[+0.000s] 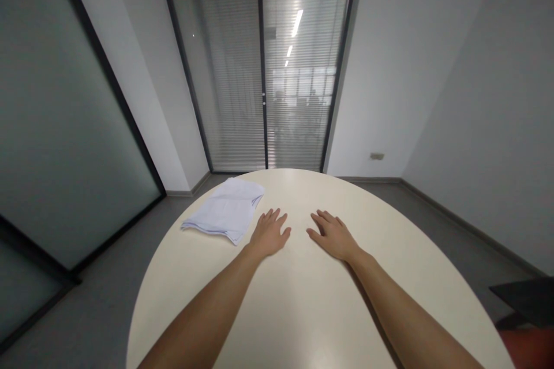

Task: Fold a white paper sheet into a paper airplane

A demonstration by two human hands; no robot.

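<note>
My left hand (268,232) lies flat, palm down, on a round cream table (303,311), fingers stretched forward and holding nothing. My right hand (332,234) rests the same way a short gap to its right, fingers apart and nothing in them. A folded pale lavender cloth (225,209) lies on the table just left of my left hand, close to it but apart from the fingers. Both bare forearms reach in from the lower edge of the view.
The table's curved edge runs close beyond the cloth and hands. Grey floor surrounds it. Glass sliding doors with blinds (264,69) stand ahead, a frosted glass partition (56,127) on the left, a white wall on the right. A dark and red object (528,317) sits at lower right.
</note>
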